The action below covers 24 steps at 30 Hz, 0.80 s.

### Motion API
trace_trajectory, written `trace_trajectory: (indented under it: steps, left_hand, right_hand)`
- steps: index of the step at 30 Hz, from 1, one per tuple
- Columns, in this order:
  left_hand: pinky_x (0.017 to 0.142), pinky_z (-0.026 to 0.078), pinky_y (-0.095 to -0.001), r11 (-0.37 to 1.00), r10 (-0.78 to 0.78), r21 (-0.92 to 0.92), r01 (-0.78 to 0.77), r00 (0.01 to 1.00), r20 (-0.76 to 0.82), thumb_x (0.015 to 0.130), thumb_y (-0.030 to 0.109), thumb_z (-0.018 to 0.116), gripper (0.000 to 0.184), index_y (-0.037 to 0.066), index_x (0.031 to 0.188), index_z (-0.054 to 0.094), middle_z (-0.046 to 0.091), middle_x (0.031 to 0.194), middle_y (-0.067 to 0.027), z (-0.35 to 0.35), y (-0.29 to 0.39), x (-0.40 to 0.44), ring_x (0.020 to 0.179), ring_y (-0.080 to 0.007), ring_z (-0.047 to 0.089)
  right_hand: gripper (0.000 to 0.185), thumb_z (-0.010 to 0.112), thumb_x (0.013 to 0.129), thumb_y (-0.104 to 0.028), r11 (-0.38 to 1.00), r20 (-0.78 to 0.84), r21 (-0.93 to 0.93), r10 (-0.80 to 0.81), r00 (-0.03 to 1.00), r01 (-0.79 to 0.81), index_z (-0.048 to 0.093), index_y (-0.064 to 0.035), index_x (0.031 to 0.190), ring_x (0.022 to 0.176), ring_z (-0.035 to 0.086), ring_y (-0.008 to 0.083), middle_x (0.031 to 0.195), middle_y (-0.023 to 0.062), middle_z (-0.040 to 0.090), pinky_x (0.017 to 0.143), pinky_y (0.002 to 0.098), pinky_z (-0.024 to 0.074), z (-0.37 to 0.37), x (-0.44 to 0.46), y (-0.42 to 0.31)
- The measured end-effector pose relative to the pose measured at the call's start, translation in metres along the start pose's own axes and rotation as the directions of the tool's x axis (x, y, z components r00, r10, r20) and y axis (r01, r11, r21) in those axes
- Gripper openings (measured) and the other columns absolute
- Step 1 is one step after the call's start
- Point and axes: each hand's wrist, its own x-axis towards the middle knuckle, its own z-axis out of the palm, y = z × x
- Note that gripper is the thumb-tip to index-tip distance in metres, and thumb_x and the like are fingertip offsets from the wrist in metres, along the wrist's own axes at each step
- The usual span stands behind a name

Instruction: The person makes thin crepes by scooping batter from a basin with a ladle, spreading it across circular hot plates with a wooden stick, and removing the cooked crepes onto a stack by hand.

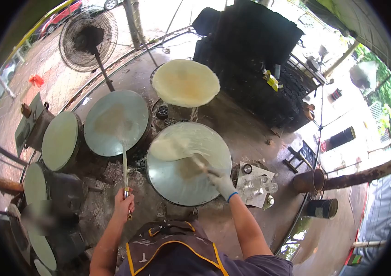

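Gripping a long handle (125,169) in the left hand (123,202), a pale tool (199,161) in the gloved right hand (223,185). Holding that over batter (169,147) on the middle griddle (181,192), above a stained floor (246,230). Ringed by a second griddle (106,105) near ten o'clock, yellow pancake (186,83) at twelve, glass jars (261,182) at four. With both forearms stretched forward.

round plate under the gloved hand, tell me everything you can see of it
The round metal plate looks smooth, silvery grey and shiny, with a thin rim. It faces up in front of the person, beside a second round plate on its left. A pale, wet-looking layer covers much of its far half; the near part is bare, with a brownish patch near the middle. The gloved right hand holds a blurred tool at its surface. What supports it is mostly hidden.
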Motion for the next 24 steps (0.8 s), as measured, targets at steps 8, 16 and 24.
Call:
trace_trajectory:
  steps: [8,16,24]
  left_hand:
    - [0.049,0.043,-0.0331,0.854,0.175,0.514,-0.079,0.975,-0.14,0.087,0.007,0.055,0.019,0.002,0.104,0.047,0.05,0.065,-0.0062,0.001,-0.052,-0.018,0.052,-0.0185,0.052]
    - [0.068,0.046,-0.0516,0.39,0.236,0.92,-0.041,0.97,-0.057,0.083,0.01,0.053,0.032,0.003,0.113,0.047,0.061,0.094,-0.0229,0.038,-0.074,-0.059,0.083,-0.0447,0.059]
    - [0.068,0.046,-0.0522,0.259,0.233,0.964,-0.064,0.973,0.002,0.082,0.009,0.053,0.039,0.0,0.119,0.044,0.059,0.101,-0.0251,0.019,-0.111,-0.126,0.084,-0.0444,0.06]
  right_hand:
    - [0.034,0.06,0.089,-0.03,0.962,0.391,-0.064,0.27,0.88,-0.267,0.066,-0.0103,0.116,0.053,0.051,0.0079,0.075,0.0027,0.061,0.044,0.024,0.0394,0.005,0.004,-0.038]
    - [0.028,0.058,0.092,-0.02,0.976,0.013,0.172,0.135,0.991,-0.135,0.065,-0.0131,0.117,0.049,0.047,0.0058,0.066,-0.0003,0.056,0.04,0.022,0.0364,-0.028,0.038,-0.043]
    - [0.033,0.057,0.093,-0.023,0.971,0.24,0.062,0.211,0.948,-0.232,0.061,-0.0055,0.12,0.044,0.044,0.0057,0.066,-0.0008,0.055,0.039,0.0208,0.0339,-0.043,0.012,-0.006]
